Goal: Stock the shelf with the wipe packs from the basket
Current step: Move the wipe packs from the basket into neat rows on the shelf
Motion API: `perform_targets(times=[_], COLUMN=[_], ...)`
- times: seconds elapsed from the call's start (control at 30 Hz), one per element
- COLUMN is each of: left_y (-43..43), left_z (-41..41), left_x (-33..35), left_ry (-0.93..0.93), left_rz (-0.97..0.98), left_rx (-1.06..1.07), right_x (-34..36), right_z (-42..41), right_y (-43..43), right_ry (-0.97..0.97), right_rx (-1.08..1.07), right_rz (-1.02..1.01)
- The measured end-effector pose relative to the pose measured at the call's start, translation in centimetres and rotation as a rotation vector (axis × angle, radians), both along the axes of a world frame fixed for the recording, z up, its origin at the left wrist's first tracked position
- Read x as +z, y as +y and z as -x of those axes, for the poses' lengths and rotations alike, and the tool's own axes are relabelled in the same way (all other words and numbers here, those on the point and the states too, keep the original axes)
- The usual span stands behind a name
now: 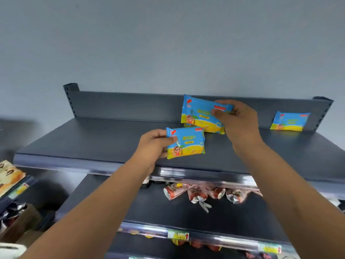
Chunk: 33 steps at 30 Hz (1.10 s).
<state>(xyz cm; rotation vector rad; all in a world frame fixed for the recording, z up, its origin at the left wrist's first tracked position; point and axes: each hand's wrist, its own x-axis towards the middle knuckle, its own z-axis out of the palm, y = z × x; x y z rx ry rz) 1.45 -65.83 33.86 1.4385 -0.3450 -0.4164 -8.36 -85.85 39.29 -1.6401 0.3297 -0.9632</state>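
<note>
My left hand [155, 144] grips a blue-and-yellow wipe pack [186, 142] by its left edge, just above the front half of the dark top shelf [84, 139]. My right hand [240, 122] holds a second wipe pack [198, 113] by its upper right corner, upright near the shelf's back panel. Behind and below that pack, the yellow edge of another pack [209, 128] shows on the shelf. A further wipe pack [289, 121] leans against the back panel at the far right. The basket is out of view.
The top shelf's left half is bare. The shelf below holds several pink-and-red snack pouches [197, 192]. Price tags line the lower shelf rails [178, 235]. A neighbouring rack with packaged goods [9, 176] and a brown box [20, 221] stand at the lower left.
</note>
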Motion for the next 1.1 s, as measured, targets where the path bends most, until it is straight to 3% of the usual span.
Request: perform_targets(times=[0.13, 0.33, 0.53, 0.87, 1.1], left_y=[-4.1, -9.3, -13.5, -15.1, -15.8], left_z=[-2.7, -7.4, -11.0, -13.4, -13.5], left_x=[1.1, 1.8, 0.8, -2.2, -2.7], left_ry=[0.014, -0.002, -0.068, -0.030, -0.007], left_rz=[-0.003, -0.043, -0.088, -0.105, -0.075], left_rx=[-0.079, -0.183, -0.229, -0.027, 0.069], right_x=[0.0, 1.6, 1.5, -0.3, -0.6], right_z=[0.3, -0.8, -2.7, -6.1, -7.5], right_y=[-3.0, -6.8, -8.1, -10.5, -11.0], right_ry=[-0.012, 0.027, 0.038, 0.117, 0.054], right_rx=[-0.059, -0.201, -0.224, -0.126, 0.021], right_rz=[-0.048, 0.112, 0.109, 0.088, -0.018])
